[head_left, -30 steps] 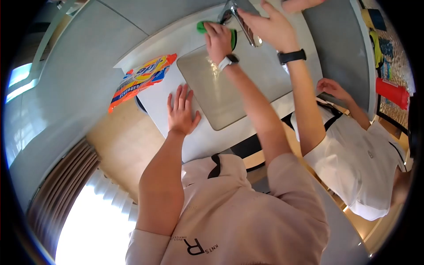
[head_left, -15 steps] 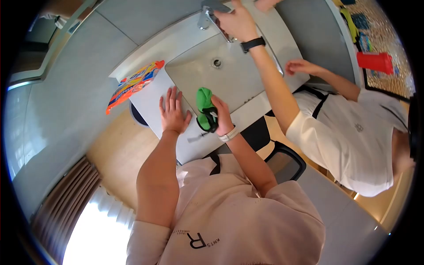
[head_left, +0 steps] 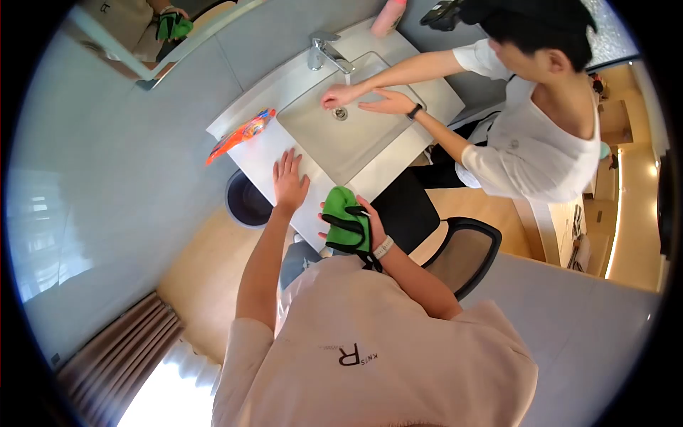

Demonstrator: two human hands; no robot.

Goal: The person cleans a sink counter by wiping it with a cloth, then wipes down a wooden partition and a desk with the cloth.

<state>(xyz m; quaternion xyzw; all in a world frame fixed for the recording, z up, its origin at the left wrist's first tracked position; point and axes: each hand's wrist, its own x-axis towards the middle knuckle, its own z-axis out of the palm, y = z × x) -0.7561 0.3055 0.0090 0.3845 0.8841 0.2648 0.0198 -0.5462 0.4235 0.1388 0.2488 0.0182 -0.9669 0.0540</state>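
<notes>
My left hand (head_left: 290,186) lies flat on the white countertop (head_left: 260,167), fingers spread and holding nothing. In my right hand (head_left: 372,226) is a bunched green cloth item with black trim (head_left: 343,213), held above the counter's front edge. Its exact kind I cannot make out. Some fingertips show at its left side; the rest of the grip is partly hidden behind it. Beyond my hands is the white sink (head_left: 324,149). A co-worker's two hands reach over the basin near the drain (head_left: 340,114), below the chrome faucet (head_left: 329,53).
An orange-and-blue plastic packet (head_left: 242,135) lies at the counter's left edge, above a dark bin (head_left: 245,199) on the floor. A pink bottle (head_left: 388,18) stands behind the sink. The co-worker (head_left: 530,142) stands at the right, and a chair (head_left: 462,260) is near my right arm.
My right hand has drawn the green cloth item back toward my body, and it now shows broader. The co-worker's hand has left the faucet; both hands are over the basin. My view has shifted.
</notes>
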